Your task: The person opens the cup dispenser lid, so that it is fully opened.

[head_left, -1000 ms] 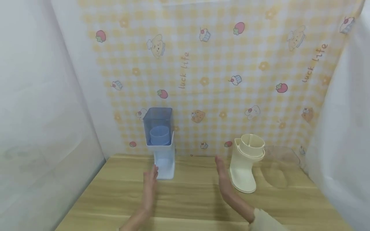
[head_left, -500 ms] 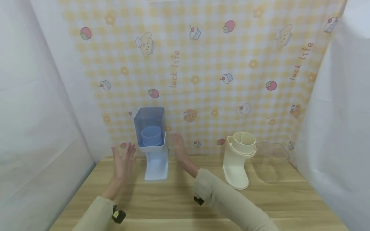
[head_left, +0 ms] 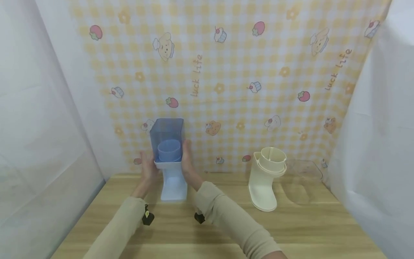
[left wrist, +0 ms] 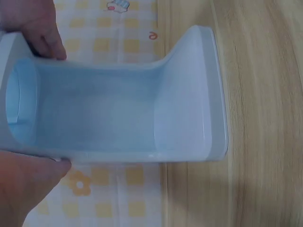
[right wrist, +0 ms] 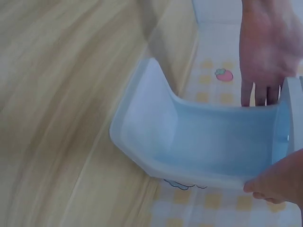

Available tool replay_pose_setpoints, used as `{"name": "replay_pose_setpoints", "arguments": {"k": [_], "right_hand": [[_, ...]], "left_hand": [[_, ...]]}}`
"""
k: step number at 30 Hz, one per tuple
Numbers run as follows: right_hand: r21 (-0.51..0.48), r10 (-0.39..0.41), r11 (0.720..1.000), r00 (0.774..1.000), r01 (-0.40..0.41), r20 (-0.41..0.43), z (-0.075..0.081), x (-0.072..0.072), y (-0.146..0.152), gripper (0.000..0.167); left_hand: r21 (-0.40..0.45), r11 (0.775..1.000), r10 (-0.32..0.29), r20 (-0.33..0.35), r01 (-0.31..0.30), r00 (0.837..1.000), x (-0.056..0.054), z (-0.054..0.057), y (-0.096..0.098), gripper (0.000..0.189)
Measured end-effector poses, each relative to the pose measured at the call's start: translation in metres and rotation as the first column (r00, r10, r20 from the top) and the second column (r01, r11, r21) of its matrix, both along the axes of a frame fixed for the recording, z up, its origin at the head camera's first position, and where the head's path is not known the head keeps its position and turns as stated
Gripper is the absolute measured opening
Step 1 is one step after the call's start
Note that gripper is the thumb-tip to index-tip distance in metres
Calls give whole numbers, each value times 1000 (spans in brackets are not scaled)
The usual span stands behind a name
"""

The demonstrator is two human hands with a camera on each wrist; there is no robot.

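A pale blue dispenser [head_left: 174, 189] with a smoky, see-through box [head_left: 168, 126] around a round blue collar stands upright at the left of the table. My left hand [head_left: 149, 167] grips its left side, just below the box. Opposite it, my right hand [head_left: 188, 163] holds the right side with fingertips up along the box. In the right wrist view, fingers of the left hand [right wrist: 267, 52] pass behind the stand [right wrist: 213, 137] and are partly hidden. The left wrist view shows the hollow front and flat foot [left wrist: 189, 99], close over the wood.
At the right stands a cream dispenser stand [head_left: 266, 190] with an uncovered round collar. A clear plastic cover [head_left: 305, 172] lies beside it. Behind the wooden table [head_left: 233, 219] hangs a yellow checked cloth [head_left: 233, 108]; white sheets close in both sides.
My hands have come leftward from the middle of the table, spread either side of the blue dispenser, then closed in on it. The cream stand and clear cover stay put.
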State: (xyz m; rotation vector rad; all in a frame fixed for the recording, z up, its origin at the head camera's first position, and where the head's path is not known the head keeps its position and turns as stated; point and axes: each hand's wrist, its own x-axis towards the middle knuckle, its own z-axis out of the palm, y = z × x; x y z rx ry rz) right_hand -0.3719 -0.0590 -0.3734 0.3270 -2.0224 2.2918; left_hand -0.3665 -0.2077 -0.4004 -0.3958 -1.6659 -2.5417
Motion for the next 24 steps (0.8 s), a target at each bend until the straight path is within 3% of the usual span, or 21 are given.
{"name": "replay_pose_setpoints", "arguments": {"k": [6, 14, 19, 24], "right_hand": [[-13, 19, 1000, 999, -19, 43, -2, 0, -1, 72], [-7, 18, 1000, 1000, -17, 11, -3, 3, 1, 82], [-7, 33, 999, 999, -33, -23, -6, 12, 4, 84], [16, 44, 999, 999, -44, 15, -12, 26, 15, 78]], "left_hand": [[-97, 992, 79, -17, -80, 997, -2, -1, 14, 97], [-95, 991, 91, -9, -91, 996, 1, -1, 15, 89], [-117, 991, 66, -8, -67, 998, 11, -2, 14, 87], [-191, 980, 52, -59, -63, 997, 29, -5, 19, 88]]}}
